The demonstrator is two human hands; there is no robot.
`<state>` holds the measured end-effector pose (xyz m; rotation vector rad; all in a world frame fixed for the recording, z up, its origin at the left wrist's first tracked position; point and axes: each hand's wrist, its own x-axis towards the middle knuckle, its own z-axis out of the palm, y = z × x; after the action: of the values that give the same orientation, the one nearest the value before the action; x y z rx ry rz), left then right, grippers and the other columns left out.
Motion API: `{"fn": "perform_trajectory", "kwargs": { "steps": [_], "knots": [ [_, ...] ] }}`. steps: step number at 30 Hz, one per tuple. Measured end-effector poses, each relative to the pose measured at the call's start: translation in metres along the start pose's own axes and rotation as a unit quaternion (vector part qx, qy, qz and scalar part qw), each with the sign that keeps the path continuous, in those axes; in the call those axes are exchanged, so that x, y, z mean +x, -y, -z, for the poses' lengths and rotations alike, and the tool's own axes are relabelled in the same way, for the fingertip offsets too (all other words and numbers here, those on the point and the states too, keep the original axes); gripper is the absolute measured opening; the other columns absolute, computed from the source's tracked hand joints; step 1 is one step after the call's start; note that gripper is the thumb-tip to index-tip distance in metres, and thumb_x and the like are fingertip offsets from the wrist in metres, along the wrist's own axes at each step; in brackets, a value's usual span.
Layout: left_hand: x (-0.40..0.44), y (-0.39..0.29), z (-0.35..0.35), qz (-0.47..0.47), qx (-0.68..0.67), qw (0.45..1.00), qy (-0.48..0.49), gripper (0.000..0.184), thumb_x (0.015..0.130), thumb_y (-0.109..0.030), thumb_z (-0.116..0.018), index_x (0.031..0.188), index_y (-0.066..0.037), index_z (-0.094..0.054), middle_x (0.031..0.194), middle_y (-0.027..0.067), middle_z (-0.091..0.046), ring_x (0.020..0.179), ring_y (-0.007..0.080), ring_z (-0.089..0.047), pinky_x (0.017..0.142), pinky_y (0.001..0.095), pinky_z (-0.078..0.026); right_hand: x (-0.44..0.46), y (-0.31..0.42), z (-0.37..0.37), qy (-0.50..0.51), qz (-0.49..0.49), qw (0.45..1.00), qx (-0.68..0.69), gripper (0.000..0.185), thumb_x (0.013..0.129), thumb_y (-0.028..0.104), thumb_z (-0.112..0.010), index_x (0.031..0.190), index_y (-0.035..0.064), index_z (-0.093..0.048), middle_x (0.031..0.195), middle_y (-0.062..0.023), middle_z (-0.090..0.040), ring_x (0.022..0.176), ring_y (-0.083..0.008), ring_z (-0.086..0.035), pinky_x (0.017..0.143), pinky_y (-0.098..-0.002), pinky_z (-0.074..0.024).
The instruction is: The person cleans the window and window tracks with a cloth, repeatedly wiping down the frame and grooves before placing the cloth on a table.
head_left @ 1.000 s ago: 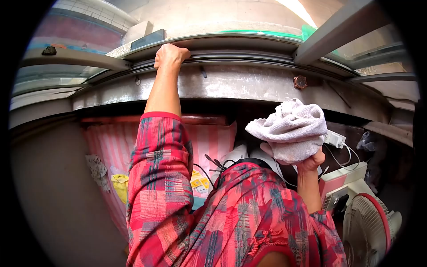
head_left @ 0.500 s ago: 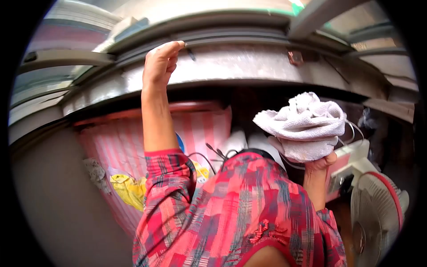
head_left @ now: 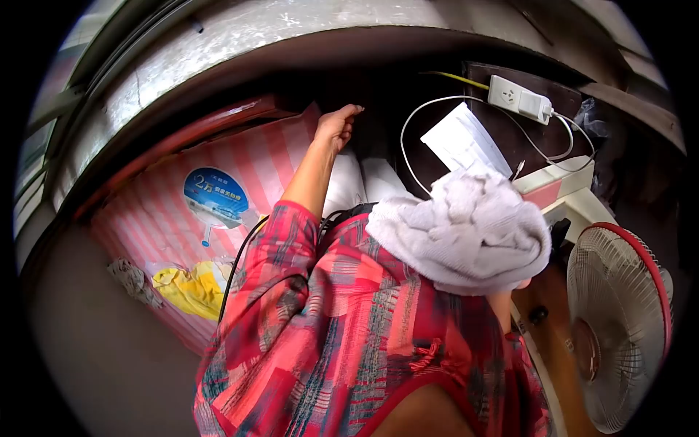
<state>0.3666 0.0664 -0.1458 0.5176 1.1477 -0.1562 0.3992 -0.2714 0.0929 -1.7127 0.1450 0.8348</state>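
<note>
1. The right hand [head_left: 522, 283], mostly hidden, holds a bunched white cloth [head_left: 462, 237] before the plaid shirt [head_left: 342, 313], probably supported from beneath so its folds don't trail.
2. The left hand [head_left: 337, 128] is curled narrow by the far right corner of the striped cover [head_left: 269, 164]; I cannot tell whether it grips anything.
3. A yellow cloth [head_left: 191, 290] lies near that cover's left edge.
4. Beyond runs a worn grey sill [head_left: 291, 20]; an electric fan [head_left: 619, 320] stands at right.

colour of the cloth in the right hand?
The cloth is pale greyish white with a faint lilac tint; best seen in the head view.
</note>
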Motion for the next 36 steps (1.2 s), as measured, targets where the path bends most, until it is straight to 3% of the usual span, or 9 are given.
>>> {"fn": "perform_trajectory", "kwargs": {
  "steps": [5,10,21,24,26,27,32,35,36],
  "knots": [
    [0.083,0.041,0.006,0.031,-0.050,0.984,-0.167,0.012,0.076,-0.013,-0.073,0.073,-0.012,-0.061,0.053,-0.0082,-0.037,0.037,0.0025,-0.025,0.032,0.0178,-0.016,-0.019,-0.033,0.010,-0.020,-0.060,0.997,-0.051,0.069,0.078,0.015,-0.061,0.137,-0.0012,-0.030,0.132,-0.0169,-0.043,0.121,-0.0268,-0.045,0.103,-0.0385,-0.0365],
    [0.162,0.066,0.036,-0.034,-0.024,0.995,-0.088,0.008,0.079,-0.017,-0.066,0.085,-0.012,-0.068,0.072,-0.0003,-0.066,0.040,0.0045,-0.033,0.033,0.0177,-0.021,-0.022,-0.050,0.010,-0.020,-0.087,0.994,-0.069,0.069,0.079,0.015,-0.063,0.137,-0.0004,-0.028,0.133,-0.0163,-0.042,0.121,-0.0263,-0.044,0.103,-0.0381,-0.0357],
    [0.237,0.065,0.090,0.007,-0.031,0.996,-0.078,0.012,0.077,-0.019,-0.070,0.087,-0.015,-0.067,0.075,-0.0010,-0.064,0.056,0.0050,-0.050,0.044,0.0166,-0.037,-0.004,-0.051,-0.004,0.005,-0.084,0.993,-0.088,0.071,0.082,0.016,-0.066,0.138,0.0013,-0.026,0.134,-0.0151,-0.039,0.123,-0.0251,-0.041,0.103,-0.0372,-0.0339],
    [0.192,0.034,0.097,-0.036,-0.009,0.959,0.280,0.040,0.075,-0.026,-0.074,0.109,-0.009,-0.061,0.082,0.0073,-0.065,0.071,0.0162,-0.059,0.063,0.0264,-0.049,0.012,-0.039,-0.016,0.016,-0.051,0.997,-0.058,0.072,0.082,0.017,-0.067,0.139,0.0017,-0.025,0.134,-0.0148,-0.038,0.123,-0.0248,-0.040,0.103,-0.0370,-0.0334],
    [0.201,0.036,0.070,-0.086,0.125,0.970,0.188,0.044,0.077,-0.032,-0.069,0.114,-0.009,-0.063,0.088,0.0117,-0.066,0.080,0.0226,-0.063,0.072,0.0327,-0.053,0.032,-0.002,-0.039,0.018,-0.039,0.999,0.010,0.070,0.078,0.013,-0.066,0.137,0.0014,-0.029,0.134,-0.0146,-0.041,0.123,-0.0241,-0.042,0.103,-0.0368,-0.0341],
    [0.204,0.051,0.056,-0.113,0.229,0.966,-0.046,0.040,0.081,-0.037,-0.064,0.111,-0.011,-0.066,0.092,0.0134,-0.067,0.084,0.0253,-0.065,0.074,0.0358,-0.054,0.034,0.017,-0.050,0.020,-0.035,0.998,0.046,0.070,0.076,0.011,-0.065,0.136,0.0012,-0.031,0.133,-0.0145,-0.043,0.122,-0.0237,-0.043,0.103,-0.0368,-0.0344],
    [0.167,0.028,0.043,-0.224,0.770,0.593,-0.074,0.041,0.076,-0.030,-0.062,0.107,-0.004,-0.068,0.118,0.0247,-0.059,0.117,0.0385,-0.053,0.099,0.0414,-0.042,0.046,0.041,-0.063,0.101,0.061,0.955,0.273,0.075,0.068,0.004,-0.063,0.137,0.0004,-0.033,0.132,-0.0148,-0.047,0.120,-0.0247,-0.047,0.102,-0.0371,-0.0368],
    [0.161,0.049,0.042,-0.308,0.566,0.722,-0.252,0.049,0.073,-0.025,-0.065,0.116,-0.003,-0.062,0.127,0.0231,-0.054,0.122,0.0332,-0.050,0.101,0.0383,-0.041,0.049,0.059,-0.075,0.121,0.059,0.947,0.293,0.077,0.066,0.004,-0.062,0.137,0.0000,-0.033,0.131,-0.0154,-0.048,0.117,-0.0247,-0.049,0.098,-0.0357,-0.0394],
    [0.124,0.024,0.034,-0.264,0.536,0.783,-0.171,0.049,0.073,-0.026,-0.066,0.116,-0.004,-0.062,0.123,0.0230,-0.056,0.119,0.0327,-0.052,0.099,0.0381,-0.042,0.048,0.066,-0.078,0.122,0.051,0.949,0.287,0.078,0.065,0.005,-0.061,0.137,0.0000,-0.033,0.130,-0.0158,-0.049,0.115,-0.0242,-0.051,0.095,-0.0342,-0.0414]
  ]
}}
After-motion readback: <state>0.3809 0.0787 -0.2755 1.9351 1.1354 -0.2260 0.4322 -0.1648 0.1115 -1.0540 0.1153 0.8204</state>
